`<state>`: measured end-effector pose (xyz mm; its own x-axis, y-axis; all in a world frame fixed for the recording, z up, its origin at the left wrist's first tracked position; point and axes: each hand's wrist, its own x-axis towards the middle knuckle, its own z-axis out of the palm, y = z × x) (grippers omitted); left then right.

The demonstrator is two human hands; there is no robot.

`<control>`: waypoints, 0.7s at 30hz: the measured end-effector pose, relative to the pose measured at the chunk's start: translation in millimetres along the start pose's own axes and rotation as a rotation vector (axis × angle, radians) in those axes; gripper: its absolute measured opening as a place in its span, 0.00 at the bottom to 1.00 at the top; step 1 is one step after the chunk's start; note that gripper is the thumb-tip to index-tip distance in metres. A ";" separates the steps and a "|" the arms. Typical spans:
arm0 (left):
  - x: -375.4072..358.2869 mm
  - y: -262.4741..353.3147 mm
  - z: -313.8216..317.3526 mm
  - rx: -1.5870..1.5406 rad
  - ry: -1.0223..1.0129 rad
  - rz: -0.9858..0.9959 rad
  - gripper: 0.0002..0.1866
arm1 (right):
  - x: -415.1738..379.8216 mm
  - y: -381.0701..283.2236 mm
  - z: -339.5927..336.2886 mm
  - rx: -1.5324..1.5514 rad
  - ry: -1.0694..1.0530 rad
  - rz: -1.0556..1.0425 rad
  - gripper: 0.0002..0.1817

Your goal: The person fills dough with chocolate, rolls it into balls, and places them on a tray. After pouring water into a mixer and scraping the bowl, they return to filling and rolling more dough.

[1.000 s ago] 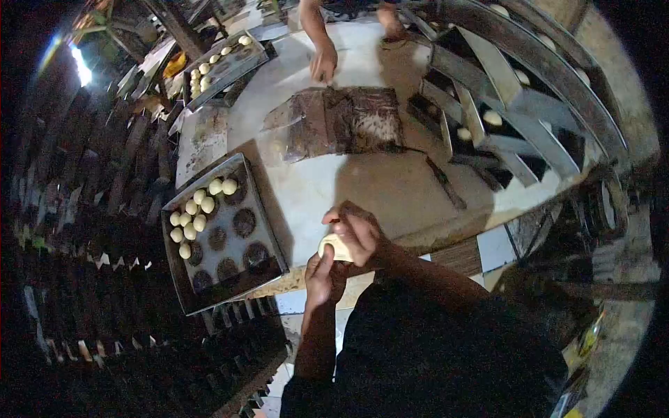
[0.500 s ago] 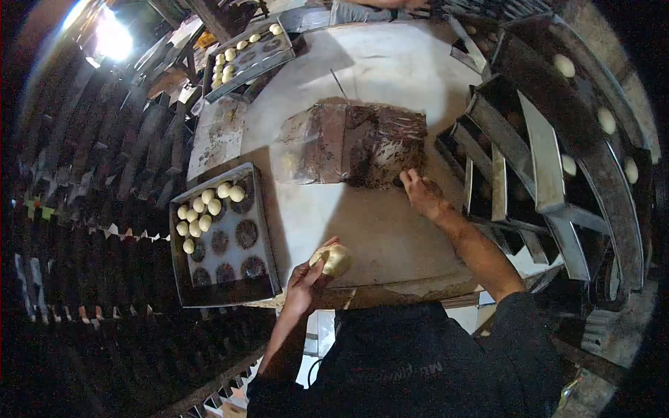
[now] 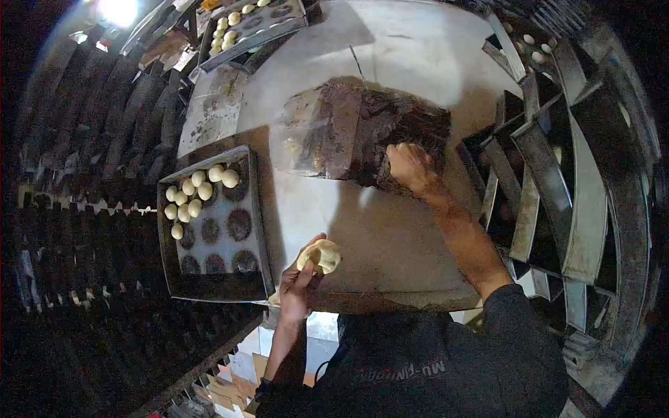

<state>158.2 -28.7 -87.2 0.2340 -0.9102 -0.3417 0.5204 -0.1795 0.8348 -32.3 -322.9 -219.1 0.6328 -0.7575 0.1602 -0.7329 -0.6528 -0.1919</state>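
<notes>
A flattened, cupped piece of pale dough point(image 3: 320, 256) is held in my left hand point(image 3: 300, 282) above the table's front part, thumb pressed on it. My right hand point(image 3: 411, 166) is at the right part of a dark brown mass point(image 3: 369, 125) lying on plastic at the table's middle. Its fingers are bent down into the mass, and their tips are hidden. A thin stick point(image 3: 357, 63) stands out from the far edge of the mass.
Left of the table's pale top point(image 3: 397, 265) is a metal tray point(image 3: 260, 230) with several dough balls point(image 3: 198, 178). Another tray point(image 3: 261, 31) with dough balls lies at the far left. Stacked metal trays point(image 3: 543, 164) crowd the right side.
My right hand has moved left from the near right edge of the dark mass onto it. The dough in my left hand now shows a more open hollow. The camera view has shifted.
</notes>
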 end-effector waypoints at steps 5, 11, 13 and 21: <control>16.1 3.2 -0.7 -0.120 0.101 0.006 0.31 | -4.1 17.2 -15.0 0.471 -0.351 0.035 0.11; 75.1 -24.4 40.0 -0.152 0.065 -0.047 0.23 | -54.9 -25.1 -48.6 0.778 0.256 -0.310 0.11; 87.5 -27.9 59.2 -0.288 -0.054 -0.123 0.23 | -75.7 -45.6 -68.3 0.634 0.267 -0.326 0.16; 101.7 -50.9 62.8 -0.456 -0.058 -0.061 0.23 | -112.9 -21.3 -65.8 0.161 0.238 -0.118 0.26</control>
<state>104.0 -135.5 -137.3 0.1528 -0.9247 -0.3487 0.8430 -0.0622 0.5344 -104.6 -223.8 -169.4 0.6208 -0.6688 0.4089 -0.5969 -0.7415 -0.3065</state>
